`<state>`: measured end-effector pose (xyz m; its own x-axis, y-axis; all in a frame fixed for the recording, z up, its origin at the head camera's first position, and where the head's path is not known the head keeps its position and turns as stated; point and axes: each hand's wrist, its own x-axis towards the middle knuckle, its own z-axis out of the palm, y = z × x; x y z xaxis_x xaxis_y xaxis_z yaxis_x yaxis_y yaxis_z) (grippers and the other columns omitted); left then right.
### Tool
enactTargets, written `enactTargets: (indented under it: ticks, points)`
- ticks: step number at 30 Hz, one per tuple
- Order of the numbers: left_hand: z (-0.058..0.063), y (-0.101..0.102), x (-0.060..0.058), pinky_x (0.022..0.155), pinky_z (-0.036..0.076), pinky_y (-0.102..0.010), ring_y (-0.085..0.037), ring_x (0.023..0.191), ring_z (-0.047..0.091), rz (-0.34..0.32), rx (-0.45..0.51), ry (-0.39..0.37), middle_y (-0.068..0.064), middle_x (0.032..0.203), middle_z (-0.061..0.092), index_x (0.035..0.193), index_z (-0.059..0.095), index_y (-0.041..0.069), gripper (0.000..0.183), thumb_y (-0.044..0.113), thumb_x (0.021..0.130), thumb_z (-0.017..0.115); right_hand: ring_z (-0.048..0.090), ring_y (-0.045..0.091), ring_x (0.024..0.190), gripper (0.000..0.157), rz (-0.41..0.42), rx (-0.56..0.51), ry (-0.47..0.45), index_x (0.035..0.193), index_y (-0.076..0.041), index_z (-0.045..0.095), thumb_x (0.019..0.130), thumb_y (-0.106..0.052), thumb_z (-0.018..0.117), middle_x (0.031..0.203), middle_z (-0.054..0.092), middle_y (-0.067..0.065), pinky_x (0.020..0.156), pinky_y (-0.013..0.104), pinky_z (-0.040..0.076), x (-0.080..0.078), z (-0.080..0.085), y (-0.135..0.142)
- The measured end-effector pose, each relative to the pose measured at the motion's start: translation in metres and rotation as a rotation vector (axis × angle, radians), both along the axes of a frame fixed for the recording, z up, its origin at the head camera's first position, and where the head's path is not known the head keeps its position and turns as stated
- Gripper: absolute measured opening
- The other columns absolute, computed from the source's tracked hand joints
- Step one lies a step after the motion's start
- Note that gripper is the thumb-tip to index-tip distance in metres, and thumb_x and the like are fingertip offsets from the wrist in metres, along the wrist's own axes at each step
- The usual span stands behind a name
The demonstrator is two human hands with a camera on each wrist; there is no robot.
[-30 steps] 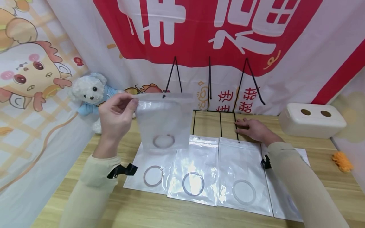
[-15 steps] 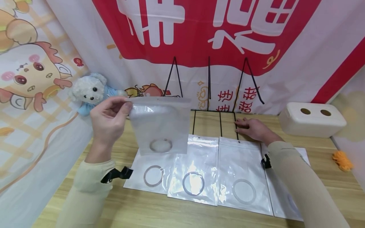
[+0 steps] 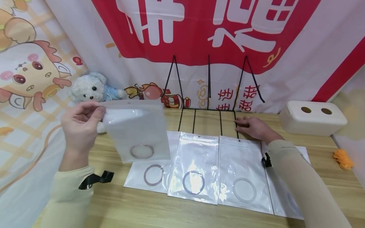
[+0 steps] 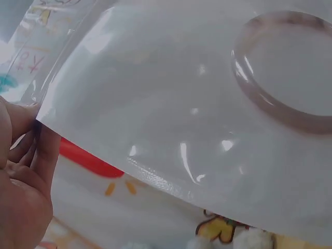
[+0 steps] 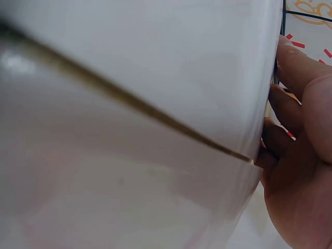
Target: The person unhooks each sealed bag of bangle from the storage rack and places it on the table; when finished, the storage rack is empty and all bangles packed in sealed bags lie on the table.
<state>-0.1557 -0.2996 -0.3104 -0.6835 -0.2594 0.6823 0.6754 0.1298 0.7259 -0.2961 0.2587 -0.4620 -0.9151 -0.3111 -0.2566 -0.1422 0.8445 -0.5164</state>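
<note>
My left hand [image 3: 80, 125] pinches the top left corner of a clear zip bag [image 3: 137, 129], held up above the table; a pinkish-brown bangle [image 3: 142, 151] lies at its bottom. In the left wrist view that bangle [image 4: 259, 98] shows through the plastic. Below, several similar bags lie side by side, among them one with a grey bangle [image 3: 184, 185] and one with a pale bangle [image 3: 234, 190]. My right hand [image 3: 255, 128] rests at the right bar of a black wire rack [image 3: 220, 123], fingers loosely extended. Its forearm covers part of the rightmost bag [image 3: 303, 153].
A cream box with two round holes [image 3: 310, 122] stands at the back right, and an orange yarn bundle [image 3: 343, 159] lies near the right edge. A white plush dog [image 3: 89, 88] sits at the back left. Printed cloth [image 3: 137, 72] hangs behind the wooden table [image 3: 137, 209].
My left hand has moved left and slightly down with the zip bag, baring more of the rack's left side and the bag beneath. The right hand has stayed at the rack.
</note>
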Motion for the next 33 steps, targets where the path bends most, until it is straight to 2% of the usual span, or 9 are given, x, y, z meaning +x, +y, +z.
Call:
enactTargets:
  ticks: [4, 8, 12, 16, 19, 21, 26, 28, 33]
  points:
    - [-0.001, -0.023, 0.006, 0.07, 0.06, -0.013, -0.006, 0.071, 0.072, 0.092, -0.021, -0.043, 0.001, 0.083, 0.079, 0.097, 0.074, -0.018, 0.007, -0.011, 0.093, 0.075, 0.018, 0.051, 0.164, 0.06, 0.008, 0.005, 0.005, 0.16, -0.017, 0.052, 0.108, -0.045, 0.065, 0.176, 0.03, 0.018, 0.131, 0.071, 0.014, 0.0, 0.001, 0.001]
    - [-0.004, -0.047, 0.013, 0.071, 0.06, -0.012, -0.007, 0.072, 0.072, 0.157, 0.015, -0.121, 0.0, 0.083, 0.079, 0.094, 0.077, -0.009, 0.002, -0.01, 0.093, 0.077, 0.019, 0.051, 0.164, 0.06, 0.015, 0.006, 0.014, 0.16, -0.016, 0.053, 0.108, -0.044, 0.065, 0.176, 0.031, 0.018, 0.131, 0.071, 0.015, 0.0, 0.0, 0.003]
    - [-0.006, -0.072, 0.019, 0.071, 0.059, -0.01, -0.006, 0.073, 0.072, 0.221, 0.027, -0.226, 0.002, 0.084, 0.079, 0.094, 0.078, -0.003, 0.009, -0.011, 0.093, 0.075, 0.019, 0.05, 0.164, 0.059, 0.015, 0.006, 0.016, 0.16, -0.016, 0.053, 0.108, -0.043, 0.065, 0.176, 0.032, 0.017, 0.132, 0.07, 0.015, -0.001, -0.002, 0.004]
    - [-0.005, -0.095, 0.025, 0.073, 0.056, -0.005, 0.002, 0.077, 0.07, 0.408, -0.132, -0.414, 0.016, 0.087, 0.077, 0.1, 0.08, 0.008, 0.009, 0.001, 0.099, 0.075, 0.019, 0.051, 0.164, 0.06, 0.017, 0.006, 0.017, 0.16, -0.016, 0.053, 0.108, -0.043, 0.065, 0.176, 0.031, 0.017, 0.132, 0.07, 0.014, -0.001, -0.001, 0.004]
    - [-0.005, -0.111, 0.025, 0.071, 0.052, -0.001, 0.006, 0.08, 0.065, 0.497, -0.26, -0.566, 0.026, 0.088, 0.071, 0.105, 0.078, 0.019, 0.009, 0.013, 0.104, 0.072, 0.019, 0.051, 0.164, 0.06, 0.016, 0.005, 0.018, 0.16, -0.016, 0.052, 0.108, -0.043, 0.065, 0.176, 0.031, 0.017, 0.131, 0.07, 0.014, 0.0, 0.0, 0.005]
    - [-0.007, -0.123, 0.022, 0.069, 0.05, -0.001, 0.007, 0.08, 0.062, 0.491, -0.324, -0.658, 0.031, 0.087, 0.067, 0.106, 0.075, 0.026, 0.01, 0.018, 0.106, 0.069, 0.019, 0.051, 0.164, 0.06, 0.013, 0.006, 0.017, 0.16, -0.016, 0.052, 0.108, -0.043, 0.066, 0.176, 0.031, 0.017, 0.131, 0.07, 0.014, 0.0, 0.0, 0.005]
    - [-0.025, -0.149, 0.005, 0.065, 0.053, -0.007, 0.011, 0.077, 0.06, 0.383, -0.438, -0.83, 0.038, 0.083, 0.062, 0.109, 0.07, 0.028, 0.005, 0.025, 0.109, 0.065, 0.018, 0.05, 0.164, 0.059, 0.01, 0.007, 0.013, 0.16, -0.017, 0.052, 0.108, -0.042, 0.066, 0.176, 0.031, 0.016, 0.132, 0.07, 0.014, 0.0, 0.001, 0.004]
    - [-0.035, -0.156, -0.003, 0.065, 0.055, -0.009, 0.011, 0.076, 0.06, 0.352, -0.458, -0.87, 0.039, 0.082, 0.061, 0.111, 0.068, 0.026, 0.006, 0.028, 0.11, 0.063, 0.018, 0.05, 0.164, 0.059, 0.009, 0.007, 0.013, 0.159, -0.017, 0.053, 0.108, -0.043, 0.066, 0.176, 0.032, 0.016, 0.132, 0.07, 0.014, 0.0, 0.001, 0.003]
    - [-0.058, -0.158, -0.023, 0.065, 0.056, -0.011, 0.014, 0.075, 0.06, 0.331, -0.518, -0.885, 0.042, 0.08, 0.057, 0.12, 0.066, 0.013, 0.019, 0.029, 0.112, 0.06, 0.017, 0.049, 0.165, 0.058, -0.006, 0.004, -0.003, 0.16, -0.018, 0.053, 0.108, -0.042, 0.066, 0.176, 0.032, 0.014, 0.132, 0.07, 0.013, 0.0, 0.001, -0.001]
